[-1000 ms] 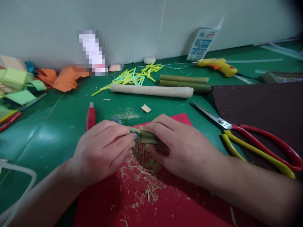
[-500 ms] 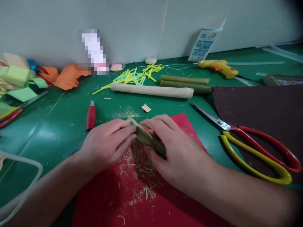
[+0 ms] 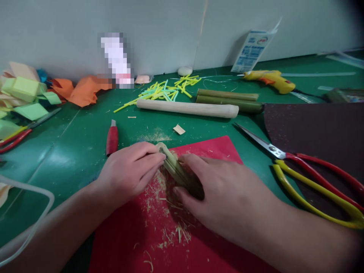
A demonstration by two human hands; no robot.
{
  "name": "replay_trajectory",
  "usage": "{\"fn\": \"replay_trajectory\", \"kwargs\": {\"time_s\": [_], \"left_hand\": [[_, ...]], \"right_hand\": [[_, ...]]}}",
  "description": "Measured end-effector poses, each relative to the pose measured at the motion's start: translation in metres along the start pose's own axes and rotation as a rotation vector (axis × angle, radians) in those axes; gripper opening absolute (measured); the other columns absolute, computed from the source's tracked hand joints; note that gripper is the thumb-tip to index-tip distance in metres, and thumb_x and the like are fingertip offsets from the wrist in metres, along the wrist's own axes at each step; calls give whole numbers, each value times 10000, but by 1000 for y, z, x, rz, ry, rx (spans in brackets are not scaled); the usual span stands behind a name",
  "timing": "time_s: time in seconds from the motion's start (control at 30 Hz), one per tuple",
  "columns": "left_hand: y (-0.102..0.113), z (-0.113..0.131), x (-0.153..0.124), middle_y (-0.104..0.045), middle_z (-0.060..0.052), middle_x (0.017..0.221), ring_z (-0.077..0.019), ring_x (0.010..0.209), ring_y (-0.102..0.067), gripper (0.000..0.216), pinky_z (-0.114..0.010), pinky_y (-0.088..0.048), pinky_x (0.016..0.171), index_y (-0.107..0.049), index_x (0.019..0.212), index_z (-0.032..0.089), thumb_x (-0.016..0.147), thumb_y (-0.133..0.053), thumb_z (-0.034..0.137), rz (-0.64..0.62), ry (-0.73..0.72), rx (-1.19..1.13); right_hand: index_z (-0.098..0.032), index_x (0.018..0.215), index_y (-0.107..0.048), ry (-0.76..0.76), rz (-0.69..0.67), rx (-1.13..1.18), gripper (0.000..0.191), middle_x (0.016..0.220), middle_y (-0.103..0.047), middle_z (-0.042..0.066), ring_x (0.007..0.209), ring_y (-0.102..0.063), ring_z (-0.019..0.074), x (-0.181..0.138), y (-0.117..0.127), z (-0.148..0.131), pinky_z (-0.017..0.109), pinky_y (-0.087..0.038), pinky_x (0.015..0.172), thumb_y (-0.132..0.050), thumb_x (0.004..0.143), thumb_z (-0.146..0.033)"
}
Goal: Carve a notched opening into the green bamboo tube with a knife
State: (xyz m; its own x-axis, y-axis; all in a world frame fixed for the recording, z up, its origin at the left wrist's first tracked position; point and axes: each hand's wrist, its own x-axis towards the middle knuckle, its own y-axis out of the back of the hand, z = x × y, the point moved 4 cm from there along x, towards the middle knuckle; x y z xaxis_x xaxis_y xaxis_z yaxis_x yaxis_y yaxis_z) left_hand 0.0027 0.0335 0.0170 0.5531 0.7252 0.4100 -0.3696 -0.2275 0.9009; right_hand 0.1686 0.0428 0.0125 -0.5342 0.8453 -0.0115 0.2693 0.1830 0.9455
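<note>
A greenish split piece of bamboo point(image 3: 178, 170) lies slantwise between my hands, above a red sheet point(image 3: 212, 149) strewn with fine shavings point(image 3: 170, 233). My left hand point(image 3: 131, 170) is closed, its fingers pinching the bamboo's far pale end. Curled loosely around the near end is my right hand point(image 3: 218, 182), thumb on one side and fingers on the other. The palm hides part of that end. Just beyond my left hand a short red-handled blade tool point(image 3: 112, 138) rests on the green table point(image 3: 142, 131).
A pale peeled bamboo stick point(image 3: 187, 109) lies behind my hands, near green bamboo lengths point(image 3: 227, 99) and yellow-green straw pieces point(image 3: 159, 91). Large scissors point(image 3: 274, 150) and a yellow glue gun point(image 3: 270, 79) are on the right. Folded papers point(image 3: 24, 89) and other scissors point(image 3: 21, 137) occupy the left.
My right hand has slid back along the bamboo toward its near end, uncovering more of it. My left hand keeps its grip. The whole view has shifted slightly.
</note>
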Motion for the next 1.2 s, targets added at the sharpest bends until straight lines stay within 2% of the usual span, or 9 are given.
{"fn": "replay_trajectory", "kwargs": {"time_s": [0.07, 0.13, 0.2, 0.3, 0.43, 0.63, 0.8, 1.2], "left_hand": [[0, -1, 0, -636, -62, 956, -159, 868, -595, 175, -285, -500, 786, -638, 980, 173, 865, -507, 185, 10, 4, 8], [0, 0, -1, -634, -63, 950, -157, 868, -589, 168, -283, -494, 785, -639, 968, 161, 860, -510, 170, 11, -1, 12], [0, 3, -1, -637, -65, 926, -154, 854, -587, 158, -276, -489, 773, -640, 948, 148, 856, -512, 150, 17, -9, 9], [0, 11, -1, -645, -66, 876, -147, 811, -587, 139, -260, -484, 732, -644, 882, 133, 851, -509, 124, 38, -59, -13], [0, 15, 2, -649, -50, 822, -137, 762, -579, 140, -251, -473, 686, -642, 831, 141, 857, -505, 133, 20, -118, -40], [1, 9, 6, -643, -56, 816, -146, 747, -554, 133, -284, -450, 688, -645, 815, 137, 853, -518, 145, 47, -99, 2], [-2, 16, 5, -639, -63, 769, -151, 706, -547, 142, -288, -446, 649, -647, 782, 115, 843, -520, 121, 58, -170, 10], [0, 15, 5, -630, -65, 769, -165, 724, -542, 164, -307, -437, 650, -641, 766, 123, 854, -503, 134, 50, -97, 52]], "right_hand": [[-222, 882, -580, -25, -94, -85, 260, 646, -648, 45, 514, -574, 221, -1, -2, 0, 296, -222, 423, -502, 728, -416], [-214, 876, -591, -3, -124, -103, 263, 632, -657, 53, 485, -571, 221, -2, -3, -2, 295, -182, 419, -469, 750, -411], [-196, 1015, -588, 48, -110, -98, 340, 640, -665, 55, 488, -579, 223, -1, -5, -5, 293, -177, 420, -439, 776, -387], [-143, 1265, -467, 107, -113, -112, 506, 647, -669, 61, 492, -587, 225, -1, -8, -7, 296, -175, 410, -393, 813, -358], [-133, 1319, -424, 120, -158, -124, 529, 689, -682, 59, 517, -603, 221, -1, -10, -8, 306, -171, 406, -375, 834, -338], [-138, 1291, -462, 128, -134, -181, 531, 670, -678, 61, 490, -587, 218, -1, -10, -9, 304, -145, 409, -388, 814, -359], [-178, 1270, -476, 106, -111, -163, 476, 668, -676, 29, 503, -588, 192, -2, -10, -9, 298, -140, 422, -398, 832, -346], [-183, 1194, -528, 81, -105, -145, 435, 695, -685, 39, 516, -594, 194, -1, -9, -8, 296, -138, 435, -414, 815, -364]]}}
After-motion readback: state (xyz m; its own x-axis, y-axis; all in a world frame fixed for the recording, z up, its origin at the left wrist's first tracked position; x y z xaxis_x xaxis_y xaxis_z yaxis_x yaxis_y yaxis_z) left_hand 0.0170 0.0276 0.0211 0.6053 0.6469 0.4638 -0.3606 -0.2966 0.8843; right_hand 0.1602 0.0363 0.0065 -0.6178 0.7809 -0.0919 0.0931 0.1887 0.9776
